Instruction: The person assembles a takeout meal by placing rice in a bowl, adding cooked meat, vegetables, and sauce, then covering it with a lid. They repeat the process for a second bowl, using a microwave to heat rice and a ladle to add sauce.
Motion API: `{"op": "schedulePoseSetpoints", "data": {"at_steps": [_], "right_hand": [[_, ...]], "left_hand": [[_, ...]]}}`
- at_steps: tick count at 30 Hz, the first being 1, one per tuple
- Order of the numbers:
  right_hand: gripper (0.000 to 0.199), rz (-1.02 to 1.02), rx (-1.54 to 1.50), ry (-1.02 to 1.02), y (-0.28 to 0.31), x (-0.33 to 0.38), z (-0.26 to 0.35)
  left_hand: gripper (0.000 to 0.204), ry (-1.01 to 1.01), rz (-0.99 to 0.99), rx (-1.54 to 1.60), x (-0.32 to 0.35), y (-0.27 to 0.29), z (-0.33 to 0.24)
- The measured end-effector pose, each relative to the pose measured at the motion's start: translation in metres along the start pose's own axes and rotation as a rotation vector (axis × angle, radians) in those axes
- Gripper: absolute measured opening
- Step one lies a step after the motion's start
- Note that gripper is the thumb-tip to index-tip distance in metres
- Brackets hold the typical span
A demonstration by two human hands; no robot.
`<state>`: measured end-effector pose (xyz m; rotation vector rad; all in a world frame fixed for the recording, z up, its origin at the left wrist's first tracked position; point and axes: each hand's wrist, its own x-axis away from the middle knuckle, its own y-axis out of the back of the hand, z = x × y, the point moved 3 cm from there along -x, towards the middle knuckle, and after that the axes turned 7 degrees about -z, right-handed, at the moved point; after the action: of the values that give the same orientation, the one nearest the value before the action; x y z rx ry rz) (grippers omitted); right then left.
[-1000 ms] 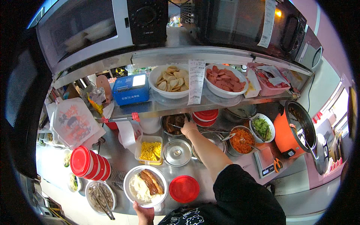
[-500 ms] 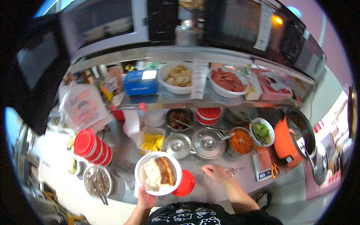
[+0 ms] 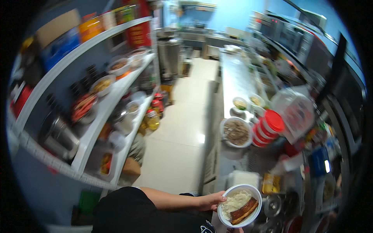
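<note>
My left hand (image 3: 213,200) grips the rim of a round white bowl (image 3: 257,208), thumb over the edge. Inside the bowl lie white rice (image 3: 236,202) and a long, browned slab of meat (image 3: 244,211), which looks like pork belly. Skin shows just under the bowl at the bottom edge, perhaps fingers of my right hand (image 3: 238,230); their shape is hidden. Beyond the bowl on the counter are a tub of yellow food (image 3: 271,183) and a lidded metal pot (image 3: 272,204).
Along the right runs a metal counter (image 3: 234,79) with a bowl of shredded food (image 3: 237,132) and stacked red-lidded tubs (image 3: 268,127). White shelves (image 3: 101,112) with bowls and bottles stand left. A tiled aisle (image 3: 176,134) lies between, with oil bottles (image 3: 152,119) beside the shelves.
My view has swung left from the counter toward the aisle and shelves. The bowl is still in my left hand. My right hand, in plain sight before, is now almost wholly out of view.
</note>
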<state>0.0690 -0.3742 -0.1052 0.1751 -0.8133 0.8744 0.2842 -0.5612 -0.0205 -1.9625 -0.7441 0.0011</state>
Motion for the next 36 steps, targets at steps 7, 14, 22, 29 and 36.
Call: {"op": "schedulePoseSetpoints", "data": {"at_steps": [7, 14, 22, 29, 36], "right_hand": [[0.028, 0.278, 0.545, 0.11, -0.143, -0.02, 0.029], [0.014, 0.726, 0.779, 0.239, -0.328, -0.016, 0.016], [0.019, 1.12, 1.168, 1.026, -0.609, 0.056, -0.045], [0.029, 1.415, 0.846, 1.389, -0.845, 0.14, -0.128], [0.026, 1.535, 0.909, 1.779, -1.015, 0.191, -0.184]], "left_hand": [[0.076, -0.49, -0.299, 0.117, 0.148, 0.076, -0.012], [0.08, -0.857, -0.526, 0.293, 0.286, 0.12, -0.027], [0.082, -1.163, -0.763, 0.291, 0.428, 0.18, -0.065], [0.081, -1.349, -0.906, 0.436, 0.488, 0.212, -0.071], [0.08, -1.487, -0.986, 0.54, 0.508, 0.229, -0.09]]}}
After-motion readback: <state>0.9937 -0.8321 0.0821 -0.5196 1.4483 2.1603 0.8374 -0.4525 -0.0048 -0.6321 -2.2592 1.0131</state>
